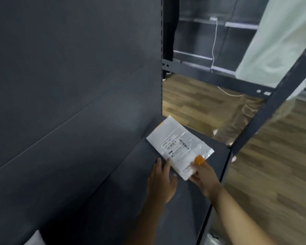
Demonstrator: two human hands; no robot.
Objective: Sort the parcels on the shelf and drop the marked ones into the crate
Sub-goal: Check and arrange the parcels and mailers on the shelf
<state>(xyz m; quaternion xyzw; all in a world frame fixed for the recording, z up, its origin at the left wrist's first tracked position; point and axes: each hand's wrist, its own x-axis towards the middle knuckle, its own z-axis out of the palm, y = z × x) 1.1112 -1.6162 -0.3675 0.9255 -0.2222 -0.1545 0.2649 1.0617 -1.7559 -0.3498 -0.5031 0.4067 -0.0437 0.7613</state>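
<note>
Parcel [179, 147] lies on the shelf [113, 191], right hand [204, 175] pinching its near corner, left hand [162, 181] flat beside; crate unseen, drop pending.

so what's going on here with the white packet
A person is handling a white parcel that lies on a dark shelf. The right hand grips the parcel's near corner, with an orange cap on its thumb pressed on top. The left hand rests open beside it, fingertips at its edge. The printed label faces up. No crate is in view.
</note>
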